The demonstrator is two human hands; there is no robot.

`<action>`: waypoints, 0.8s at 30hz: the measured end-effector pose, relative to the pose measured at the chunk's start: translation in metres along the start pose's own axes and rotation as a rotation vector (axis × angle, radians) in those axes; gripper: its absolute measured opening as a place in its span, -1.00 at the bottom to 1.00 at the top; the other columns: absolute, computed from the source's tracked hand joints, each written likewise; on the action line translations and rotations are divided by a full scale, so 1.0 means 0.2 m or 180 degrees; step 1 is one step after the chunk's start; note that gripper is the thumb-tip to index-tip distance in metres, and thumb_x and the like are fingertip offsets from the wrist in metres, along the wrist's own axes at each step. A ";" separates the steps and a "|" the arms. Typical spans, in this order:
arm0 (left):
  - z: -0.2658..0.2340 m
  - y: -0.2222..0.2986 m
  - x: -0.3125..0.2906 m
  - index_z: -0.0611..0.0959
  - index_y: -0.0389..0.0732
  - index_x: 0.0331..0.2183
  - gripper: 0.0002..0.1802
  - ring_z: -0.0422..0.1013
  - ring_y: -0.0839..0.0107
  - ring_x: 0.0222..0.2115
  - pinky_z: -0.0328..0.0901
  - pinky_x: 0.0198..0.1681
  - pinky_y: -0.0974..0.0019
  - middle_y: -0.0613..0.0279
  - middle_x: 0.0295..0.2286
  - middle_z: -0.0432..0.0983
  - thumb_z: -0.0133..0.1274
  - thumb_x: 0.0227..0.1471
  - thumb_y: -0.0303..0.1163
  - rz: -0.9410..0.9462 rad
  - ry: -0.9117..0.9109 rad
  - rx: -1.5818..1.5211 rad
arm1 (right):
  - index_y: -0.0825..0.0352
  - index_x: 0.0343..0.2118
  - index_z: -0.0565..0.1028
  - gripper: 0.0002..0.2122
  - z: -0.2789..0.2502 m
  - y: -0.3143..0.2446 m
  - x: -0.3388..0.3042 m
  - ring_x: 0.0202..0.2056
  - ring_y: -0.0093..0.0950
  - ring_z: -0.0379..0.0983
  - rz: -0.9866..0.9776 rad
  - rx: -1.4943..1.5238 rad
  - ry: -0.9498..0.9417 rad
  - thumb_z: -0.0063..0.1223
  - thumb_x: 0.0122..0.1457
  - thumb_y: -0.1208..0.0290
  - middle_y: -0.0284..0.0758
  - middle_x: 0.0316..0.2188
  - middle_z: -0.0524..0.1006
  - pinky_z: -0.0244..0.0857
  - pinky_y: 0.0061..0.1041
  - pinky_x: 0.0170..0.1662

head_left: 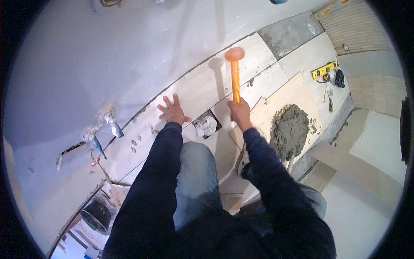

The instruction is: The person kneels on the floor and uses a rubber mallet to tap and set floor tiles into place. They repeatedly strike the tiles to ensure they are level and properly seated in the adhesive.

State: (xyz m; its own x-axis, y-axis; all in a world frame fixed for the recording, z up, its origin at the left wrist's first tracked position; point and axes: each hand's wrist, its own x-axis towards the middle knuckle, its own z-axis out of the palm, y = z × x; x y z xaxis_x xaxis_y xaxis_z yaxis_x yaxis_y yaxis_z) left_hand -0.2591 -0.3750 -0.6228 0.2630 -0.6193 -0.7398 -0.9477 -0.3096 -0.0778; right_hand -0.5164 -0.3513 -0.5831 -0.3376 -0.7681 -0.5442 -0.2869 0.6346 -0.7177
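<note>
My right hand (239, 114) is closed round the lower handle of an orange mallet (235, 80), whose rounded head points away from me above a pale floor tile (254, 51). Fingers spread, my left hand (172, 111) lies on another pale tile (151, 113) close to the wall. Between the hands, a square cutout (207, 124) in the tiles holds a white lump of plastic or paper, its kind unclear. To the right of my right hand, a heap of wet grey mortar (290, 131) rests on a light wooden board (297, 88).
A yellow spirit level (325, 70) lies at the far right, with a tape measure (324, 78) and a putty knife (330, 98) beside it. Blue-ended pipes (98, 146) stick out of the left wall. A black bucket (95, 216) stands lower left. Bare grey floor (290, 34) shows beyond the tiles.
</note>
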 end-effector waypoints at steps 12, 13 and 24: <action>-0.03 -0.02 -0.04 -0.25 0.26 0.40 0.57 -0.29 -0.39 0.35 -0.03 0.23 -0.53 -0.03 0.40 -0.49 0.52 -0.39 0.10 0.0047 0.0144 0.0056 | 0.41 -0.36 0.53 -0.70 0.08 -0.08 -0.07 -0.33 -0.02 0.57 -0.0551 -0.0254 0.0483 0.09 0.05 0.21 0.03 -0.44 0.59 0.42 -0.18 -0.21; -0.03 0.00 -0.05 -0.23 0.25 0.40 0.55 -0.28 -0.38 0.35 -0.05 0.24 -0.53 -0.03 0.40 -0.46 0.53 -0.39 0.09 0.0112 0.0186 0.0032 | 0.42 -0.36 0.53 -0.70 0.07 -0.03 -0.06 -0.33 -0.02 0.57 -0.0574 -0.0321 0.0649 0.10 0.05 0.22 0.03 -0.45 0.59 0.42 -0.18 -0.22; -0.01 0.01 -0.03 -0.25 0.26 0.40 0.57 -0.26 -0.41 0.34 -0.03 0.22 -0.55 -0.04 0.40 -0.50 0.51 -0.40 0.15 0.0165 0.0170 0.0050 | 0.44 -0.34 0.51 -0.72 0.04 0.23 -0.22 -0.43 -0.20 0.54 -0.0429 -0.0247 0.0650 0.12 0.06 0.27 -0.06 -0.52 0.56 0.40 -0.26 -0.27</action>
State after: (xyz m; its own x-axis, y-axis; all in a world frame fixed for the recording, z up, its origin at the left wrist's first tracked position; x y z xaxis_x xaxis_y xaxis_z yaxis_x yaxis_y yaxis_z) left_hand -0.2620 -0.3739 -0.6166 0.2223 -0.6720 -0.7064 -0.9629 -0.2650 -0.0510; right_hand -0.5085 -0.2893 -0.5962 -0.4634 -0.8178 -0.3412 -0.4068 0.5384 -0.7380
